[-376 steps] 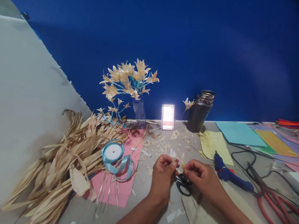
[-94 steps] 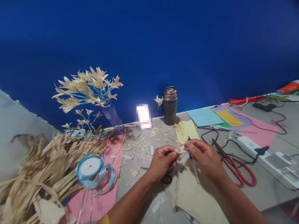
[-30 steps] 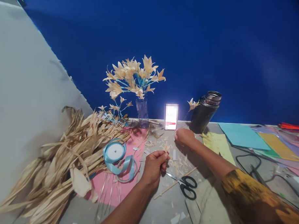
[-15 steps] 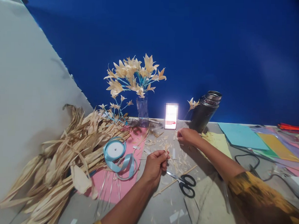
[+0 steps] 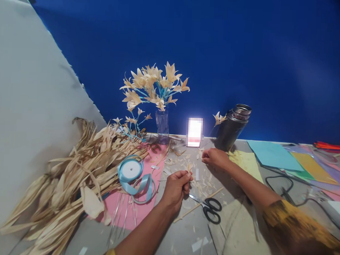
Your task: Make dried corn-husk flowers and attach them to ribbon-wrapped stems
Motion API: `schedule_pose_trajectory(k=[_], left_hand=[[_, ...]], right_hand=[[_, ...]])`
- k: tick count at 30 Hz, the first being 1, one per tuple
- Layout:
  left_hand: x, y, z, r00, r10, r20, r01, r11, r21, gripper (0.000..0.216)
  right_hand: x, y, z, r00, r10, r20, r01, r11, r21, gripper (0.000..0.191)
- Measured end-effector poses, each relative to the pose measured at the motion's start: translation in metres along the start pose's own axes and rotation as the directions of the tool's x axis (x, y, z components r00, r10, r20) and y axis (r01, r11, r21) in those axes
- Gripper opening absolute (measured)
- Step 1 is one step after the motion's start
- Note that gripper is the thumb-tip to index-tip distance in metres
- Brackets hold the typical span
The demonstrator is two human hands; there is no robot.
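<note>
My left hand (image 5: 176, 184) is closed in a pinch on a small husk flower piece (image 5: 189, 168), held just above the table. My right hand (image 5: 215, 157) reaches farther back, fingers pinched on a thin husk scrap (image 5: 200, 152) among the cuttings (image 5: 185, 163) near the lit phone (image 5: 194, 132). Black-handled scissors (image 5: 209, 208) lie on the table between my arms, with a thin stick (image 5: 198, 204) across them.
A pile of dried husks (image 5: 70, 180) fills the left. A blue ribbon spool (image 5: 131, 170) sits on pink paper (image 5: 136, 212). A vase of husk flowers (image 5: 156, 90), a metal flask (image 5: 231, 126), coloured sheets (image 5: 275, 155) and cables (image 5: 282, 183) lie behind and right.
My right hand has drawn back slightly from near the phone, pinching a scrap. The left hand has stayed put with its flower piece. Earlier both hands worked together on the piece.
</note>
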State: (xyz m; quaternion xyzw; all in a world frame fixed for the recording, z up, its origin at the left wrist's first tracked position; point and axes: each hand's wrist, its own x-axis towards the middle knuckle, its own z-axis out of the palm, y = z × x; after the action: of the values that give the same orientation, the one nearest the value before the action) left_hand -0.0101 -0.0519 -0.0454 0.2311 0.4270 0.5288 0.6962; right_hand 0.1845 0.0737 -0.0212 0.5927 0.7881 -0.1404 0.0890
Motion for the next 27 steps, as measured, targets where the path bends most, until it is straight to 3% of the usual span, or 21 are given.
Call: schedule_pose_trajectory(k=[10,21,27], left_hand=[[0.000,0.001,-0.001,1.000,-0.010,0.003,0.010,1.000,0.008,0.036],[0.000,0.001,-0.001,1.000,-0.012,0.000,0.012,1.000,0.009,0.038],[0.000,0.003,-0.001,1.000,-0.001,-0.007,0.001,1.000,0.003,0.039]], right_hand=[[0.008,0.002,0.001,1.000,-0.009,0.020,0.010,1.000,-0.015,0.034],[0.001,-0.022,0.015,0.997,-0.048,-0.056,0.035,0.974,-0.222,0.040],[-0.002,-0.010,0.012,0.995,-0.043,-0.088,0.019,0.967,-0.253,0.037]])
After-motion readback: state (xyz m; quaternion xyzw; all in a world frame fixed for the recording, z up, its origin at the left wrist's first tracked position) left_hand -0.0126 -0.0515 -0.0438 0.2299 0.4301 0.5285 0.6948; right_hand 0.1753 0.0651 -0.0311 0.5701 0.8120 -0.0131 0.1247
